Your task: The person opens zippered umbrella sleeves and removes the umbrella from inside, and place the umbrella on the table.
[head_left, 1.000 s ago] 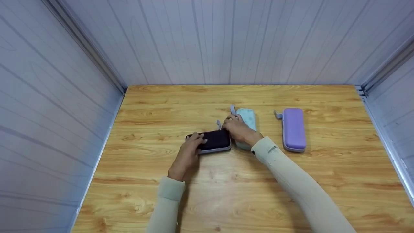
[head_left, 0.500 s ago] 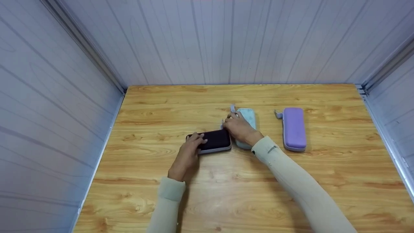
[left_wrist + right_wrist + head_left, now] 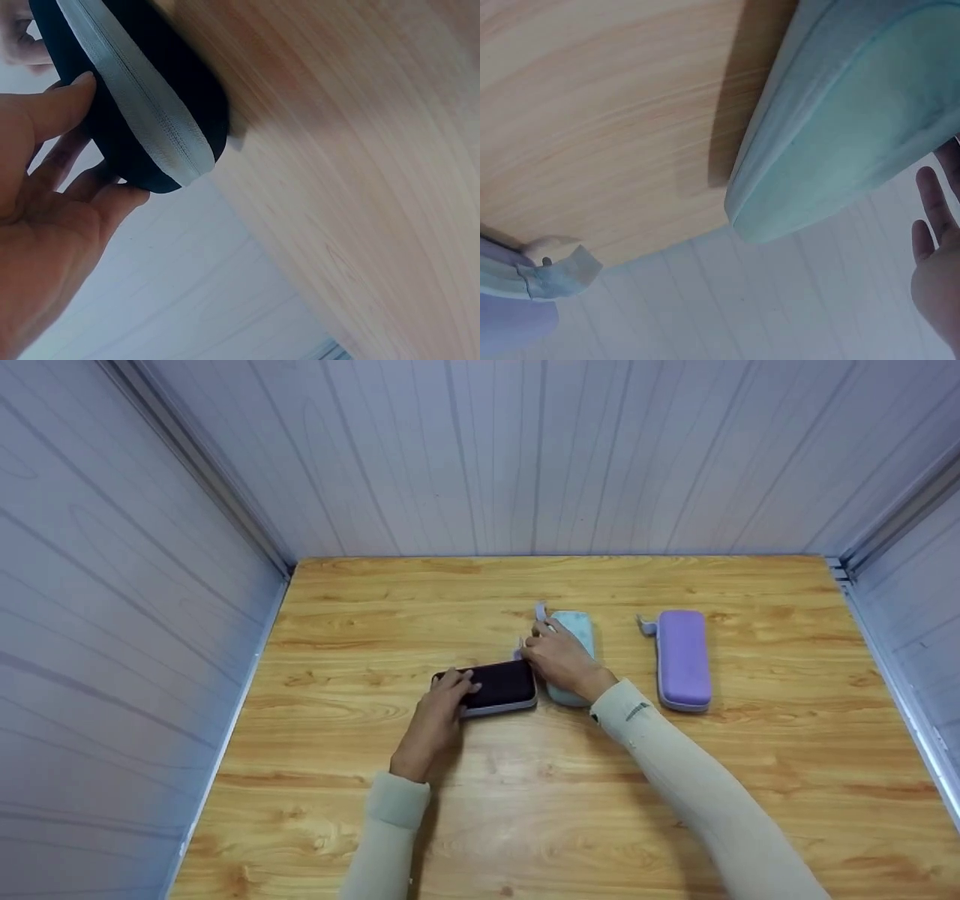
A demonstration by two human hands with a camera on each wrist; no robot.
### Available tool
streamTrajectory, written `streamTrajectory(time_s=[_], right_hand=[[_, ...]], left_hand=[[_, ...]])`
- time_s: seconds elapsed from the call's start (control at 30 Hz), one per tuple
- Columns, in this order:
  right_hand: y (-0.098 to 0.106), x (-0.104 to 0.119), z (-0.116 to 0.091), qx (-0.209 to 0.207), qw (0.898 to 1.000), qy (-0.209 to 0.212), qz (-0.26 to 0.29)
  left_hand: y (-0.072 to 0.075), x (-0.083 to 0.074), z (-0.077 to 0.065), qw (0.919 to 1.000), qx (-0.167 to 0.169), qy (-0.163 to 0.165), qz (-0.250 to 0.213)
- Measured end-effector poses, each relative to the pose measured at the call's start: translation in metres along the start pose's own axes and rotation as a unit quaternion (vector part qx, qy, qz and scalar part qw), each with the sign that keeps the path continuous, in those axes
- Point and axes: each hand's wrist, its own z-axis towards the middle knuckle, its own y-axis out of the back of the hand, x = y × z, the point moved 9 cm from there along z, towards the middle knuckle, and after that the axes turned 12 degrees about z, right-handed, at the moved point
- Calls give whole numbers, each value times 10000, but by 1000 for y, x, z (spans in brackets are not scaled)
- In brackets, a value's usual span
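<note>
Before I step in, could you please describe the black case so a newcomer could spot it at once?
On the wooden table, look left of the pale blue case and the purple case. There the left hand grips one end of the black case, which has a grey zipper band. It lies crosswise, the only dark case of three.

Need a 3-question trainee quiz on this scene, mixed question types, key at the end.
1. True or false: the rounded oblong purple zip case lies apart from the right hand.

2. Multiple choice: what does the left hand hold?
A) The purple zip case
B) The rounded oblong black zip case
C) Nothing

3. Fill in: in the head view, the rounded oblong case between the black one and the purple one is ____ in colour.

Key: 1. True. 2. B. 3. Pale blue.
</note>
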Motion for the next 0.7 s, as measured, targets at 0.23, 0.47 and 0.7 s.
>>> streamTrajectory(time_s=[0.23, 0.47, 0.7], right_hand=[[2, 1, -5, -137, 9996, 196, -120], [3, 1, -10, -238, 9992, 272, -145], [7, 1, -12, -424, 9983, 325, -219]], left_hand=[[2, -1, -2, 9995, -290, -95, 123], [1, -2, -3, 9992, -316, -59, 253], [1, -4, -4, 9983, -345, 96, 466]])
